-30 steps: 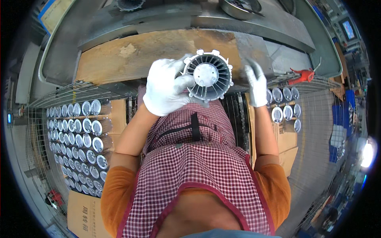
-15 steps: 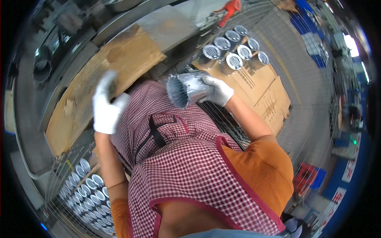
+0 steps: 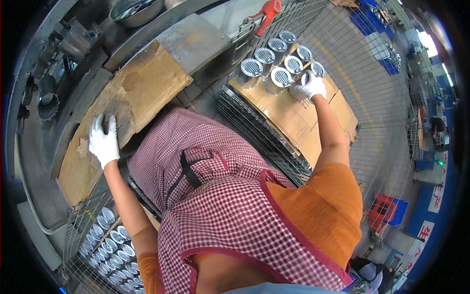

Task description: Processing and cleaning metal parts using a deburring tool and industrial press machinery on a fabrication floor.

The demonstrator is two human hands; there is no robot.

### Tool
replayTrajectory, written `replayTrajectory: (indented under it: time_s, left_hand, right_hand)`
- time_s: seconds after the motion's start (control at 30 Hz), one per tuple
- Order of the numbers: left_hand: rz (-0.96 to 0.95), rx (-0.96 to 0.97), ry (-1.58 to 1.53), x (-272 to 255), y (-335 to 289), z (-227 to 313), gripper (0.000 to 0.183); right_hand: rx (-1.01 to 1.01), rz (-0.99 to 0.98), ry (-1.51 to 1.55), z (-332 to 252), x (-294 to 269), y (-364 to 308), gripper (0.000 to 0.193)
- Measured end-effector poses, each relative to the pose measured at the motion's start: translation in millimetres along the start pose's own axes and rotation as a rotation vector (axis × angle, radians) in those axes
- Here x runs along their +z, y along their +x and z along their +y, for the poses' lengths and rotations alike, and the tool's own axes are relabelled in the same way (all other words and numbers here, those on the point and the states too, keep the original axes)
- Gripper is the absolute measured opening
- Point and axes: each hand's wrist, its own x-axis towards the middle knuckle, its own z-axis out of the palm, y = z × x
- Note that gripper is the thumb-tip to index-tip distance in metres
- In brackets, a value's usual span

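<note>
My right hand (image 3: 313, 88), in a white glove, is closed on a silver metal cylinder (image 3: 297, 92) at the near right end of a group of similar cylinders. Part of that cylinder is hidden behind my fingers. Its neighbours, such as this upright cylinder (image 3: 280, 78), show round slatted tops and stand on a cardboard sheet (image 3: 286, 115). My left hand (image 3: 104, 142), also gloved, rests with fingers spread on a worn, stained board (image 3: 132, 93) along the bench edge.
The cardboard tops a stack in a wire cage (image 3: 338, 36). An orange-red handled tool (image 3: 268, 14) hangs at its far corner. At lower left, another cage holds many slatted cylinders (image 3: 117, 236). A metal bowl (image 3: 137, 12) sits on the far bench.
My right hand has carried the cylinder from in front of my apron out to the group on the cardboard. My left hand has come down onto the board.
</note>
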Motion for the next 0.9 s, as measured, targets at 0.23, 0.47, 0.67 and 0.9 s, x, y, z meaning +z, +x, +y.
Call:
replayTrajectory:
  time_s: [0.23, 0.47, 0.67, 0.9]
  left_hand:
    - [0.064, 0.014, -0.040, -13.2, -2.0, 10.1, 0.050]
    - [0.212, 0.065, -0.137, -29.5, -8.3, 21.2, 0.040]
    - [0.483, 0.143, -0.323, -45.4, -58.2, 22.3, 0.019]
    - [0.386, -0.074, -0.337, -11.6, -198.2, -19.9, 0.014]
  right_hand:
    - [0.103, 0.055, -0.103, 9.6, 22.8, 5.3, 0.091]
    - [-0.474, 0.358, 0.355, -50.1, -34.0, -4.1, 0.050]
    - [-1.013, 1.046, 0.433, -167.2, -79.2, 10.5, 0.043]
    - [-1.000, 0.574, 0.273, -235.8, -81.7, 44.8, 0.036]
